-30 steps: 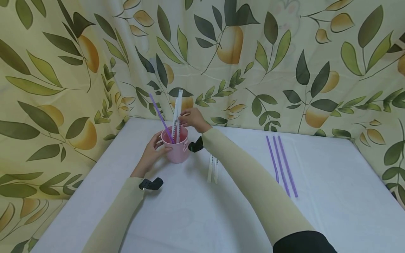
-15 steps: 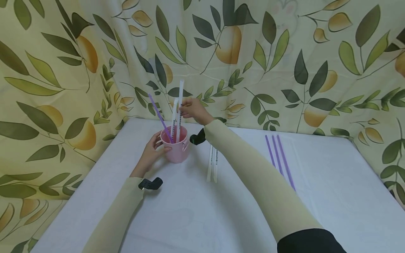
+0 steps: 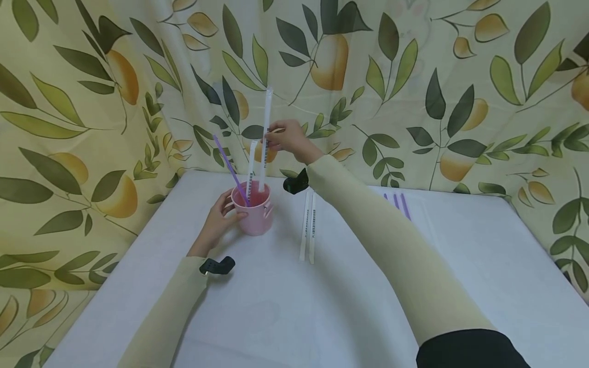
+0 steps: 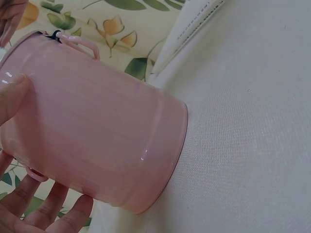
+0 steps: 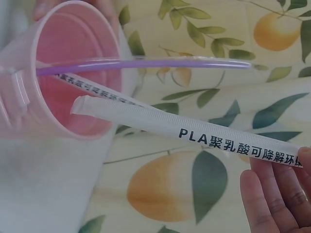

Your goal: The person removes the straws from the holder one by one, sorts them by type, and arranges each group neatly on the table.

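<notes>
My left hand (image 3: 217, 222) grips a small pink bucket (image 3: 255, 221), thumb on the near side and fingers around the far side in the left wrist view. The bucket stands upright on the table. A purple straw (image 3: 225, 157) and a paper-wrapped straw (image 3: 251, 161) lean inside it. Above the bucket, my right hand (image 3: 294, 139) pinches another paper-wrapped straw (image 5: 141, 119), printed with dark lettering. That straw is nearly upright, and its lower end is right at the bucket's mouth in the right wrist view.
Two wrapped straws (image 3: 313, 235) lie side by side on the white table (image 3: 276, 306), right of the bucket. Several purple straws (image 3: 405, 206) lie farther right, partly covered by the right sleeve (image 3: 382, 240). A leaf-and-fruit patterned curtain (image 3: 354, 102) hangs behind the table.
My right hand has risen and shifted slightly right, drawing the wrapped straw up from inside the bucket to its mouth. My left hand and the bucket have stayed put.
</notes>
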`<state>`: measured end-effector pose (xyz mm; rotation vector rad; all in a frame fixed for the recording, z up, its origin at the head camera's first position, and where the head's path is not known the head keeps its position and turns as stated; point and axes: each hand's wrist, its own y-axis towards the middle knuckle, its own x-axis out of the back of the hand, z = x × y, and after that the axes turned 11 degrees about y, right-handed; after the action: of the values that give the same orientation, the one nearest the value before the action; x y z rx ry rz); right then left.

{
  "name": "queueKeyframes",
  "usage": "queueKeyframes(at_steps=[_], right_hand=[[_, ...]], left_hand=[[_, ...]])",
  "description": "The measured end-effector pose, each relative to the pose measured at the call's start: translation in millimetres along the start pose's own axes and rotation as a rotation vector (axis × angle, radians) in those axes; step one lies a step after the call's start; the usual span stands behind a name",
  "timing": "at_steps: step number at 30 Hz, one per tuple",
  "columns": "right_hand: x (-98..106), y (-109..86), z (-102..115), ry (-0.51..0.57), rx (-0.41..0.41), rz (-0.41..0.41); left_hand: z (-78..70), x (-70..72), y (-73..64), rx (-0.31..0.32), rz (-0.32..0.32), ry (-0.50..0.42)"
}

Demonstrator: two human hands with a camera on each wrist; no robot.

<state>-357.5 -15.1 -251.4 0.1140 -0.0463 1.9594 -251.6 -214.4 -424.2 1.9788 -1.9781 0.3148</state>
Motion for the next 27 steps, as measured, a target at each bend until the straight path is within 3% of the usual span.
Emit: queueKeyframes(at_steps=[8,21,27], right_hand=[[12.9,-12.9,12.1,-0.029,0.022,0.022],[35.8,-42.3,-2.1,-0.112,0.001,0.09],[49.3,-57.0,-17.1,-0.133,-0.019,0.083]], left_hand=[[-6.9,1.4,-1.5,0.008,0.008,-0.003],[-2.6,-0.5,0.3,0.026,0.002,0.02],[-0.8,-0.9,0.6,0.04,-0.005,0.025]])
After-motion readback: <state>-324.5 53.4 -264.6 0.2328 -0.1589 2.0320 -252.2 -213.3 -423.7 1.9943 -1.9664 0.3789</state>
